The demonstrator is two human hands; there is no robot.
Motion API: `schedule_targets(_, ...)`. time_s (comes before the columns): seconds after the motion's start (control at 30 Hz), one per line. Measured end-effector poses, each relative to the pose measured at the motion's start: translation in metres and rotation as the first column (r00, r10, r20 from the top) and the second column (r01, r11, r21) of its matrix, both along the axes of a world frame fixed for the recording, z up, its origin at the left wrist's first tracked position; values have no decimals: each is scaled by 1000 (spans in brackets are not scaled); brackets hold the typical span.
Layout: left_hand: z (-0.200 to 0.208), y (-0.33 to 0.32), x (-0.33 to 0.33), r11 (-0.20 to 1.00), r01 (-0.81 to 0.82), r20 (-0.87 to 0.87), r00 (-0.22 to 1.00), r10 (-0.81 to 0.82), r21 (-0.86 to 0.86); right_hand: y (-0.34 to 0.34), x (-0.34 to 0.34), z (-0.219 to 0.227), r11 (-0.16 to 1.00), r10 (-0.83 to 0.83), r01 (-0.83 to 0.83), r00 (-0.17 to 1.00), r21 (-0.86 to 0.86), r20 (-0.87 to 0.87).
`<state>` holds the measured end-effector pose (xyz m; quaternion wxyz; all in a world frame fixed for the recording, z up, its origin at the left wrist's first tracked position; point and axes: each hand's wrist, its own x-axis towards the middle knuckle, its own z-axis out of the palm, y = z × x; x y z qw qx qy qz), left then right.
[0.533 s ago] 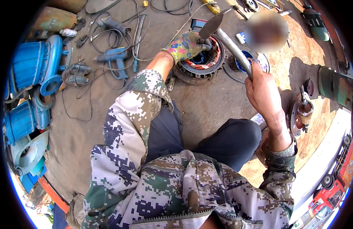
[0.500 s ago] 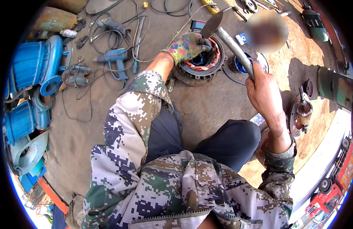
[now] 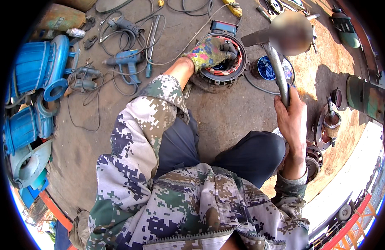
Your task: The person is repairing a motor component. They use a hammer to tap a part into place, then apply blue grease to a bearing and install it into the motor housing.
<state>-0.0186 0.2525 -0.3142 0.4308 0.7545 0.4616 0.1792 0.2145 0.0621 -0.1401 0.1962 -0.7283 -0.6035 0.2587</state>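
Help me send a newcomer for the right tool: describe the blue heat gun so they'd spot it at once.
Find the round motor housing under the gloved left hand. Look left across the floor, past the long metal bar, to the heat gun lying there. Its blue pistol shape sets it apart from the grey angle grinder just beyond it.

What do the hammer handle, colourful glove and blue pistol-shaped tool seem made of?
Hammer handle: probably bare metal, given its grey sheen. Glove: likely matte fabric, showing multicoloured blotches without shine. Tool: apparently smooth plastic, evenly blue; painted metal is possible.
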Motion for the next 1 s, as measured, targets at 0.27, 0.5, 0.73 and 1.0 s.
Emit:
schedule_targets(0.27, 19, -4, 1, 991, 98, 8, 995, -98, -96, 4, -12, 31, 974, 70, -90, 993, 209, 98)
schedule_targets(0.5, 28, -9, 5, 991, 120, -48, 991, -123, -59, 14, 2, -4, 986, 135, -148, 978, 71, 158)
schedule_targets(0.73, 50, -13, 1, 999, 22, -34, 999, -21, 44, 5, -7, 0, 999, -49, 50, 997, 7, -64)
schedule_targets(1.0, 57, -14, 0, 993, -15, -112, 993, 28, 116, -1, 1, -28, 999, -38, 34, 991, -35, -126)
